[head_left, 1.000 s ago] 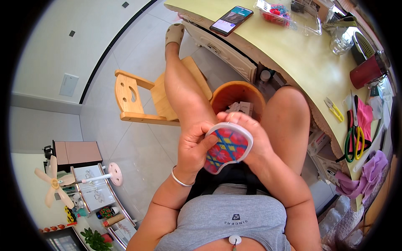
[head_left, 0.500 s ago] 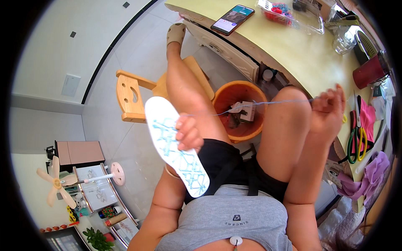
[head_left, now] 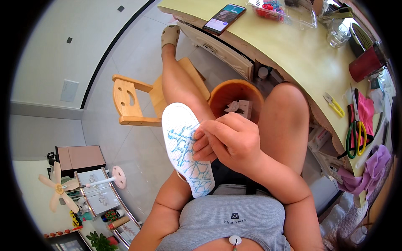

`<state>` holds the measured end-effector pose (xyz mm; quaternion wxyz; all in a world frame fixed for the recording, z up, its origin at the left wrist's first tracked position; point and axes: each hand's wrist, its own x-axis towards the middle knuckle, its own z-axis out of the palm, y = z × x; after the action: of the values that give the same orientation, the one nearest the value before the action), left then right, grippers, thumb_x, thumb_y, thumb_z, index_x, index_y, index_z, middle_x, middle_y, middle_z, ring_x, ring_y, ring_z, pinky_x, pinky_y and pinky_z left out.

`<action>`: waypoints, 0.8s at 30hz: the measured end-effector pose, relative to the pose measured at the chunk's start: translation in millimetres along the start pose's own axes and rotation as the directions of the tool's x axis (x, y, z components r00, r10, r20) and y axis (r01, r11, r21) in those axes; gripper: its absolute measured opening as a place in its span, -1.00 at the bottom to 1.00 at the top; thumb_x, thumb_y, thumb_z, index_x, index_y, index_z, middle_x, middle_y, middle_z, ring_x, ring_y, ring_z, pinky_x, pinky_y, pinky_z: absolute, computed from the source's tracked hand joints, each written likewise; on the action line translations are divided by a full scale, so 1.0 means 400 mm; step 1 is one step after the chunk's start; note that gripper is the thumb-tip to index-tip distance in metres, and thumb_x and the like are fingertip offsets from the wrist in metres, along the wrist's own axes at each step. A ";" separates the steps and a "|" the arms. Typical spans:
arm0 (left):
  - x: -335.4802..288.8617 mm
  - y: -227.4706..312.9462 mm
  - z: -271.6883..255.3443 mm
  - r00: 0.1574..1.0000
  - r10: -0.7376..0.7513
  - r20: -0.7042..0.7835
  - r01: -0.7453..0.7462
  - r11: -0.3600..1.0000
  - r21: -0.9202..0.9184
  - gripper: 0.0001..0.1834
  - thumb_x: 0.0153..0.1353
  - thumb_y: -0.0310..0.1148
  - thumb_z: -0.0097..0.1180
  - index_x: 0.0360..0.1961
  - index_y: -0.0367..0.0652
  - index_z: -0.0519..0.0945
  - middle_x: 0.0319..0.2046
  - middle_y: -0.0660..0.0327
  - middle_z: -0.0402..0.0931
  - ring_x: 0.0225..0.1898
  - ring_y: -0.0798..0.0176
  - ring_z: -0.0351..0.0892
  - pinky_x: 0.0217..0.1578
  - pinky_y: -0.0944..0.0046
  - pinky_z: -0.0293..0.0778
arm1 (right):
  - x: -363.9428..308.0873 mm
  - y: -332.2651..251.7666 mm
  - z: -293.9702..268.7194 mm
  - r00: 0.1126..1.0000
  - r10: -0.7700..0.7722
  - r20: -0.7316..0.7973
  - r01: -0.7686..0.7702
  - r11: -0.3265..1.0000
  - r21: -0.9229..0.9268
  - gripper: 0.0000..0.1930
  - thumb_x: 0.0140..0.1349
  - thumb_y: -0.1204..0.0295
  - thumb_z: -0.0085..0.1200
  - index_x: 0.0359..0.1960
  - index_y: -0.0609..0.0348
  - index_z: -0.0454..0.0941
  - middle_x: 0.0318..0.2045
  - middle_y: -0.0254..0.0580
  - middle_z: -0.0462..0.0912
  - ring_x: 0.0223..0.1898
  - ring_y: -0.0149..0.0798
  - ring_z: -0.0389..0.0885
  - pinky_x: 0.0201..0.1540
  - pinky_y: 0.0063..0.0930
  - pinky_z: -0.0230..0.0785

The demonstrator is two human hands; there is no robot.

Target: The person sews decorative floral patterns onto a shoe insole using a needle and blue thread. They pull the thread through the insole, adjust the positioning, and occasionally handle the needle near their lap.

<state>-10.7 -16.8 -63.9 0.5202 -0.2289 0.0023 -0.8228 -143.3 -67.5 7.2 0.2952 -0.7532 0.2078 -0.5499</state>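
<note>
Right now your right hand is curled over the edge of a white insole, fingers bunched together and pinched at its right rim, though whatever they nip is too small to make out. Your left hand is mostly hidden behind the right one; only a few fingertips show, pressed against the insole's face, so it seems to grip the piece from behind, thumb out of sight. The insole itself is a long, foot-shaped pad, rounded at the far end and tapering toward your body, held tilted above your left thigh. Its visible side is pale with a fine dotted grain and carries blue stitched lines that cross in an angular, web-like pattern, denser toward the near end.

Just beyond your hands, between your knees, stands an orange bucket with small scraps inside. Farther left on the floor sits a small wooden chair. To your right, the yellow table holds a phone, green-handled scissors and small yellow snips.
</note>
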 end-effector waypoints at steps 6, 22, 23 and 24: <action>-0.002 -0.001 0.013 0.997 0.036 -0.074 -0.031 0.997 0.065 -0.71 0.35 -0.21 -0.04 -0.37 -0.22 0.45 -0.62 0.20 0.39 -0.69 0.29 0.36 -0.64 0.36 0.26 | -0.003 0.000 0.010 1.000 0.002 -0.004 -0.002 1.000 0.000 -0.88 0.05 0.66 0.18 -0.35 0.24 0.60 -0.52 -0.22 0.61 -0.52 -0.22 0.61 -0.47 -0.45 0.45; 0.007 -0.031 0.150 0.804 0.392 -0.447 0.070 0.684 0.726 -0.83 0.34 -0.37 0.03 -0.28 -0.29 0.52 -0.53 0.23 0.49 -0.58 0.36 0.43 -0.52 0.43 0.37 | -0.010 0.014 -0.002 0.982 0.178 0.065 -0.181 0.982 0.051 -0.89 0.03 0.63 0.15 -0.37 0.22 0.58 -0.52 -0.21 0.56 -0.51 -0.20 0.57 -0.46 -0.44 0.42; 0.003 -0.028 0.149 0.768 0.453 -0.453 0.088 0.626 0.775 -0.85 0.32 -0.39 0.06 -0.26 -0.29 0.53 -0.46 0.21 0.55 -0.48 0.37 0.50 -0.40 0.43 0.43 | -0.010 0.015 -0.006 0.970 0.223 0.098 -0.232 0.969 0.084 -0.89 0.06 0.64 0.14 -0.35 0.24 0.59 -0.50 -0.20 0.57 -0.49 -0.22 0.59 -0.45 -0.46 0.43; -0.003 -0.024 0.146 0.729 0.514 -0.453 0.110 0.565 0.818 -0.86 0.31 -0.41 0.08 -0.24 -0.29 0.55 -0.38 0.20 0.61 -0.38 0.38 0.57 -0.28 0.43 0.50 | -0.019 0.019 -0.005 0.938 0.325 0.116 -0.344 0.912 0.222 -0.90 0.11 0.64 0.12 -0.33 0.25 0.58 -0.47 -0.21 0.59 -0.47 -0.28 0.60 -0.42 -0.49 0.44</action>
<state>3.6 2.3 -9.6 0.6274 0.3332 -0.1591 -0.6856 -147.3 -68.6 -3.0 0.4811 -0.6860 0.2544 -0.4829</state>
